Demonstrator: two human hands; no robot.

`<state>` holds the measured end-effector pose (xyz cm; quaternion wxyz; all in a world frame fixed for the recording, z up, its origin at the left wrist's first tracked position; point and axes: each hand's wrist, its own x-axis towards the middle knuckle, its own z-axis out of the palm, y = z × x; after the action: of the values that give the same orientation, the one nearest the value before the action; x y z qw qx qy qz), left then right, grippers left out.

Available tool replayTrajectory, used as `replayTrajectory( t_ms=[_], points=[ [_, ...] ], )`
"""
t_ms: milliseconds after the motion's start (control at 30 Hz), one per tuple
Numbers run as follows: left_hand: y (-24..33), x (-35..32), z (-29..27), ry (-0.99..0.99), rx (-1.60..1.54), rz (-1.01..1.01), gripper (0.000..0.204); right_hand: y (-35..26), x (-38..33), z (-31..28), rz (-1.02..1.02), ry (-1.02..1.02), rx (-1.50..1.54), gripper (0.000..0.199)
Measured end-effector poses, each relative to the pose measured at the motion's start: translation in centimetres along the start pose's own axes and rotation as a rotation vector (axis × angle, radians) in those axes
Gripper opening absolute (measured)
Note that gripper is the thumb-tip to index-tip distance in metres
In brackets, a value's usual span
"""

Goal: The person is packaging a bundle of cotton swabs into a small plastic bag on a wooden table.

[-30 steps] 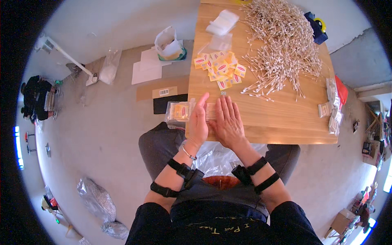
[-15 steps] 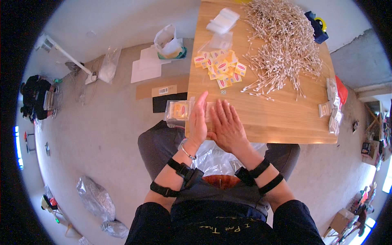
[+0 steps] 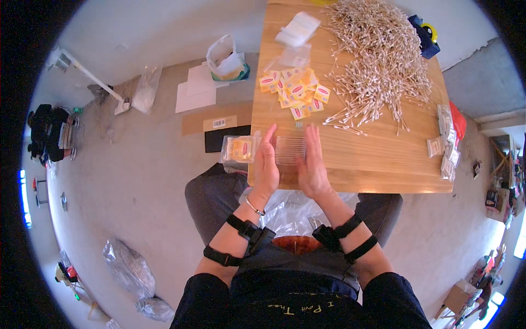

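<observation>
On the wooden table's near left part, a flat row of cotton swabs (image 3: 290, 150) lies between my two hands, the sticks running left to right. My left hand (image 3: 267, 167) stands on edge at the row's left end, fingers stretched out. At the right end my right hand (image 3: 313, 167) is also on edge, its fingers extended and its thumb near the sticks. A clear packet of swabs with a yellow label (image 3: 240, 149) sits just left of my left hand, at the table's edge. Beyond the row lies a pile of yellow and white cards (image 3: 296, 90).
A large heap of loose cotton swabs (image 3: 378, 60) covers the far right of the wooden table (image 3: 378, 164). Clear bags (image 3: 298, 28) lie at the far left. Filled packets (image 3: 446, 142) line the right edge, by a red item (image 3: 457, 122). A clear plastic sheet (image 3: 290, 211) covers my lap.
My right hand has lifted from lying flat over the swabs and turned on edge at their right end, uncovering the row. The left hand has hardly moved.
</observation>
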<state>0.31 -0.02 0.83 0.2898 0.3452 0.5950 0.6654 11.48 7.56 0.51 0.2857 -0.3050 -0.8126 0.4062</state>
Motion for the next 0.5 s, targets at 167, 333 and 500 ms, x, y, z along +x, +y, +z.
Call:
replayTrajectory(
  t_ms=[167, 333, 500],
  points=[
    [-0.3, 0.1, -0.2, -0.002, -0.028, -0.028, 0.070, 0.1, 1.1, 0.9, 0.051, 0.103, 0.308, 0.050],
    [-0.1, 0.1, 0.1, 0.054, -0.081, -0.033, 0.069, -0.2, 1.4, 1.7, 0.040, 0.139, 0.387, 0.048],
    [-0.7, 0.1, 0.2, 0.026, -0.137, -0.023, 0.067, 1.2, 1.1, 1.2, 0.119, 0.105, 0.638, 0.053]
  ],
)
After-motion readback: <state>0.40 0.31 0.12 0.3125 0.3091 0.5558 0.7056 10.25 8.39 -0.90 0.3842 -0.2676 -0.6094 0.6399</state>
